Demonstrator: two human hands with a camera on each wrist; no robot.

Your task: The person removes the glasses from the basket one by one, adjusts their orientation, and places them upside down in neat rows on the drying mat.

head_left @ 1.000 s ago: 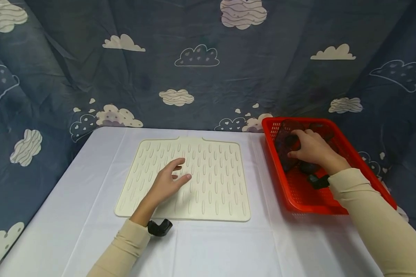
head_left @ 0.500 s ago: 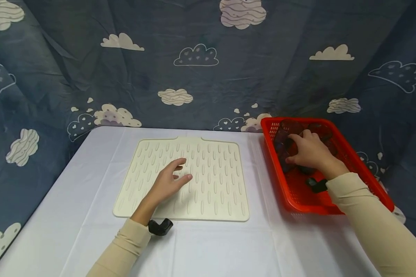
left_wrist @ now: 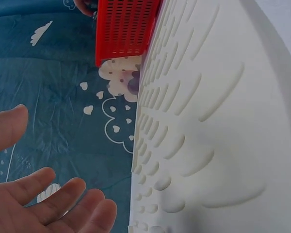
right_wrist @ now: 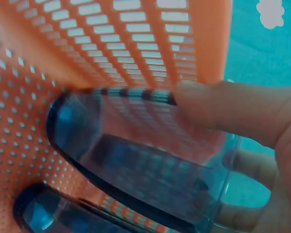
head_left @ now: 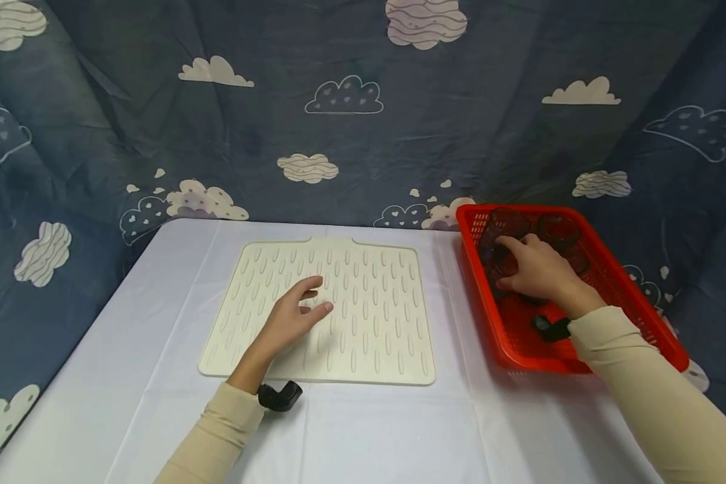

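Note:
My right hand (head_left: 538, 270) is inside the red plastic basket (head_left: 491, 323) at the right. It holds a dark see-through drinking glass (right_wrist: 150, 155) near the rim, thumb on one side and fingers on the other, as the right wrist view shows. A second dark glass (right_wrist: 53, 211) lies beside it, partly cut off by the frame. Over the cream drying mat (head_left: 375, 336) hovers my left hand (head_left: 290, 316), holding nothing, its thumb apart from loosely bent fingers. In the left wrist view, the mat's raised ridges run past those fingers (left_wrist: 70, 189).
Several more dark glasses (head_left: 558, 230) stand or lie at the back of the basket. A white cloth (head_left: 393, 430) covers the table. Behind it hangs a dark blue curtain (head_left: 460, 134) with cloud prints, close to the basket's far side.
My right hand has shifted slightly left within the basket, its fingers around the glass. The left hand has stayed over the mat.

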